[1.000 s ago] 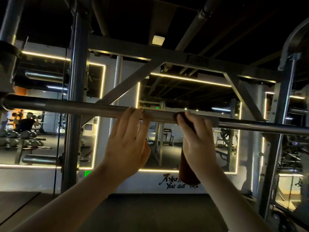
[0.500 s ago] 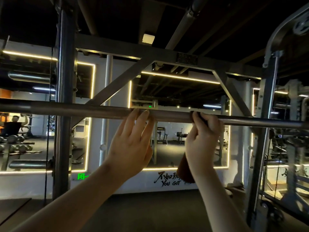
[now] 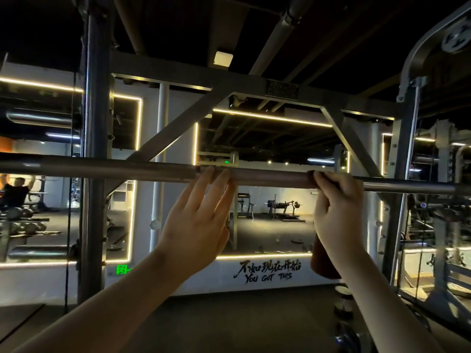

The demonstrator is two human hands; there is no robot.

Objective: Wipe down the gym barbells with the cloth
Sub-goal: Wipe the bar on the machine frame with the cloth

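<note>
Barbell (image 3: 114,169): horizontal, spanning 9 to 3 o'clock. Left grip (image 3: 198,220): centre, fingers straight and relaxed, touching Barbell. Right grip (image 3: 336,207): 3 o'clock side, clamped on brown cloth (image 3: 322,263) round Barbell.

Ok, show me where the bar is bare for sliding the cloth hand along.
Bare: the barbell between the left hand and the right hand gripping the cloth, and the thinner stretch right of that hand toward the rack upright. Crowded: where the left fingers rest on it.

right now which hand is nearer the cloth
Right. The right hand grips the cloth against the barbell; the left hand touches the barbell to the cloth's left, apart from it.
</note>
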